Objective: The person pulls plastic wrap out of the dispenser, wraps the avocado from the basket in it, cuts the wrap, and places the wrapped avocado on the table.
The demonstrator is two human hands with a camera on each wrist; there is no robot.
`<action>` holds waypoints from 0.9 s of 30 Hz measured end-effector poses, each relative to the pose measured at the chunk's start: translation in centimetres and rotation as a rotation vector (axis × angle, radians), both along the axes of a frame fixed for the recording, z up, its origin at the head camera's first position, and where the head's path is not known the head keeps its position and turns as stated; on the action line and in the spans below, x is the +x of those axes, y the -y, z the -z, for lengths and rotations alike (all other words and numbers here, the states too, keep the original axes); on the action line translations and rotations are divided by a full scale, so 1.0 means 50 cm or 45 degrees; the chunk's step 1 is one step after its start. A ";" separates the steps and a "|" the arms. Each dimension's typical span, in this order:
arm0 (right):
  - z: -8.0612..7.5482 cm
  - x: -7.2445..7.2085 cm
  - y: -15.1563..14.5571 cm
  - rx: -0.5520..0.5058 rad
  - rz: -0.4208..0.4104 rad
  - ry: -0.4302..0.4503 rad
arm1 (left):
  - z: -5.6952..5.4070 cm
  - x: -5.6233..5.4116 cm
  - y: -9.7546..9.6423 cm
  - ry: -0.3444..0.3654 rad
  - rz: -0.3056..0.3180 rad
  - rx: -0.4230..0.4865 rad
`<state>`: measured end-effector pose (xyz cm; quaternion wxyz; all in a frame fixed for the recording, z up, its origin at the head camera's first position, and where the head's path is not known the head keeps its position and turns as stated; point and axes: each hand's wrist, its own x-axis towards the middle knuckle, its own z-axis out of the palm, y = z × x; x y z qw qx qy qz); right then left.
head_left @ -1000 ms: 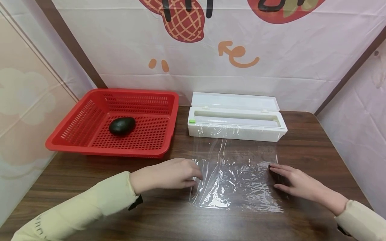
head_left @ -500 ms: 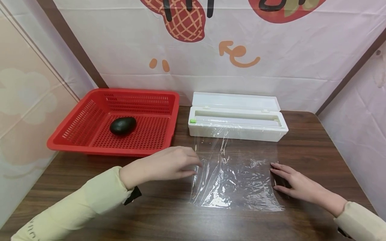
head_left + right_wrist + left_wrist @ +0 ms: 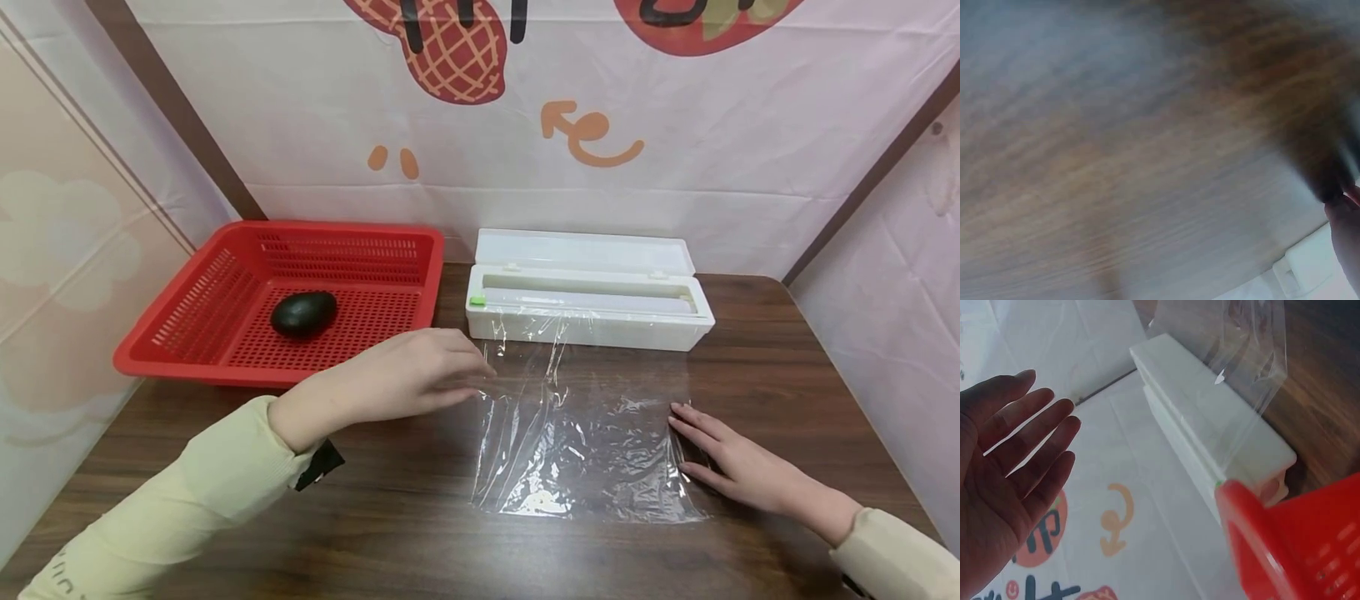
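Observation:
A sheet of clear plastic wrap (image 3: 592, 442) lies wrinkled over the brown table, running out from a white wrap dispenser box (image 3: 592, 325) whose lid is raised. Above the wrap's left edge is my left hand (image 3: 420, 375), fingers loosely extended and holding nothing. In the left wrist view this hand (image 3: 1010, 456) shows spread fingers, apart from the dispenser (image 3: 1210, 406). My right hand (image 3: 738, 462) rests at the wrap's right edge, its fingertips touching the film or the table there. Only a small part of the right hand (image 3: 1346, 237) appears in the right wrist view.
To the left of the dispenser stands a red plastic basket (image 3: 427, 325), with a dark green avocado-like fruit (image 3: 303, 314) inside. A printed white cloth (image 3: 300, 108) hangs behind the brown table (image 3: 420, 517).
My left hand has moved up and away from the wrap's near part, toward the basket's front right corner. The right hand has stayed almost in place at the right edge.

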<state>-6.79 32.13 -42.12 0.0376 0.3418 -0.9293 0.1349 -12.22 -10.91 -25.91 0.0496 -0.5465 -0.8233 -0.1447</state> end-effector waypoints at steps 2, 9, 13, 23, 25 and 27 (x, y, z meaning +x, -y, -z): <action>0.002 0.001 -0.001 -0.003 -0.013 0.004 | -0.006 -0.003 0.003 -0.008 -0.019 -0.004; 0.005 0.006 -0.003 0.002 -0.027 0.013 | -0.028 -0.012 0.013 -0.028 -0.064 0.020; 0.006 0.007 -0.003 -0.007 -0.033 0.009 | -0.040 -0.017 0.017 -0.016 -0.123 0.021; 0.012 0.006 -0.005 -0.012 -0.023 -0.009 | -0.058 -0.029 0.031 0.011 -0.212 0.013; 0.012 0.006 -0.005 -0.009 -0.014 -0.004 | -0.062 -0.034 0.035 0.023 -0.234 0.008; 0.012 0.006 -0.005 -0.003 -0.011 0.001 | -0.067 -0.040 0.038 0.035 -0.259 0.001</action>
